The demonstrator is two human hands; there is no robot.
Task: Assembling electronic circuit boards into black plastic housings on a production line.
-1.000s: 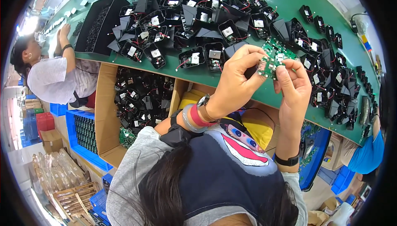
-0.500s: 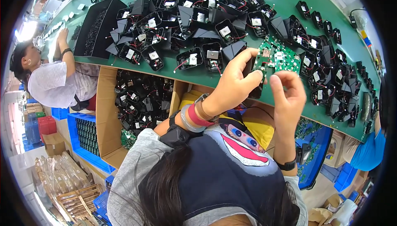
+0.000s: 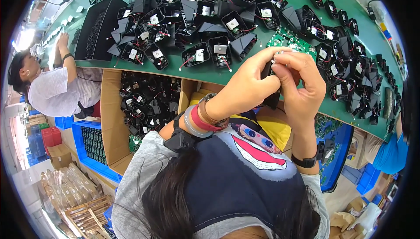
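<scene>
Over the front edge of the green table, my left hand (image 3: 251,81) is closed around a black plastic housing (image 3: 273,100), with its thumb and fingers on the upper part. Much of the housing is hidden behind both hands. My right hand (image 3: 304,86) meets it from the right, thumb and forefinger pinched at the housing's top near the left fingertips. Whatever lies in that pinch is too small and covered to make out. Just beyond the hands, green circuit boards (image 3: 294,42) lie in a pile on the table.
Many black housings with red wires (image 3: 218,48) spread across the green table (image 3: 173,66). A black box of small dark parts (image 3: 114,9) stands left. Below is a cardboard box (image 3: 111,121) of housings; at right, a blue tray (image 3: 339,169) with boards. A co-worker (image 3: 57,86) sits left.
My right hand has moved left and up against the left hand, and its fingers have come together at the housing's top. The left hand still holds the housing.
</scene>
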